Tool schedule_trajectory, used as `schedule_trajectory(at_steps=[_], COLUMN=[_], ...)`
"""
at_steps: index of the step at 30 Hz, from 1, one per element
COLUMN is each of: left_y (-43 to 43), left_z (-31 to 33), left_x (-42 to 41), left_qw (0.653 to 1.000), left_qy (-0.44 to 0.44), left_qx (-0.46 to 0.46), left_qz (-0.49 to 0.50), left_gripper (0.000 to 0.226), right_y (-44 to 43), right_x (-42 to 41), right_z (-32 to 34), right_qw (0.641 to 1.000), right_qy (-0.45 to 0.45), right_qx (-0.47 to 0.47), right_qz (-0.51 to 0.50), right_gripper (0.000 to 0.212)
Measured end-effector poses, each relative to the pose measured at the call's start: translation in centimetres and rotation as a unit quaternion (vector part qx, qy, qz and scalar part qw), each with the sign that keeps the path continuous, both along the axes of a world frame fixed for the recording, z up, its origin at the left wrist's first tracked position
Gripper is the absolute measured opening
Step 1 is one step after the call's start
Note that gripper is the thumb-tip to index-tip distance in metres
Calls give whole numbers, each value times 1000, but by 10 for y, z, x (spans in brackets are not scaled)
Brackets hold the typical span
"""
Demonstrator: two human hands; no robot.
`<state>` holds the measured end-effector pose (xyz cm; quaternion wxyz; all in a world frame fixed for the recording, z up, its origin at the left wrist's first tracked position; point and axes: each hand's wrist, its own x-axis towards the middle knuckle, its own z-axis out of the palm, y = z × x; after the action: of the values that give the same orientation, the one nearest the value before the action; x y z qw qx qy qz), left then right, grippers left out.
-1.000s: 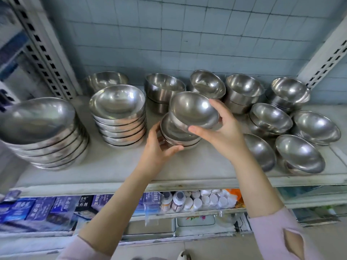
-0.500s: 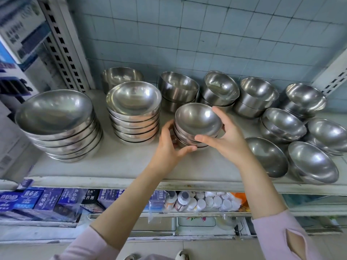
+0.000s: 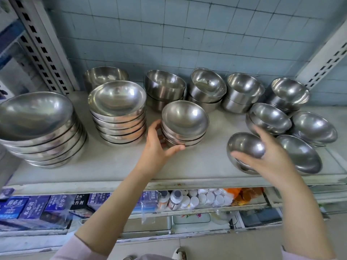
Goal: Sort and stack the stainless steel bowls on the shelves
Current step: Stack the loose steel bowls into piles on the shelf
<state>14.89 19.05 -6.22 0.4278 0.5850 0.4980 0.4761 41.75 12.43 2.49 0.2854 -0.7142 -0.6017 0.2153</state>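
- Your left grip (image 3: pixel 159 145) clasps the centre stack (image 3: pixel 185 124) at its base.
- Your right grip (image 3: pixel 268 158) curls round a tilted bowl (image 3: pixel 244 145), right of centre, near the shelf (image 3: pixel 112 166) edge.

Glossy steel bowls (image 3: pixel 185 119), seemingly smooth

**White shelf crowded with steel bowls**

On my feed the shelf (image 3: pixel 112 166) carries a large stack (image 3: pixel 35 117) at its left end, a medium stack (image 3: pixel 117 102) beside it and a small stack (image 3: pixel 185 119) at centre. Nested deep bowls (image 3: pixel 165 85) line the back. Shallow bowls (image 3: pixel 313 126) lean together at right, with a tilted bowl (image 3: pixel 244 145) near the front edge.
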Motion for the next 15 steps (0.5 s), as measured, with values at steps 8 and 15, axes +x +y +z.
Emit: schedule_trajectory(at_steps=[8,15], left_y=[1,-1], left_z=[-3,-1], left_x=[1,2], left_qw=[1000,1000], left_qy=[8,16], left_qx=[7,7], left_qz=[7,14], left_gripper=[95,95], right_y=[-14,6], right_x=[8,-9], right_z=[-30,-33], right_qw=[997,991], right_qy=[36,94], right_qx=[-24,59], right_qz=[69,70], right_gripper=[73,68])
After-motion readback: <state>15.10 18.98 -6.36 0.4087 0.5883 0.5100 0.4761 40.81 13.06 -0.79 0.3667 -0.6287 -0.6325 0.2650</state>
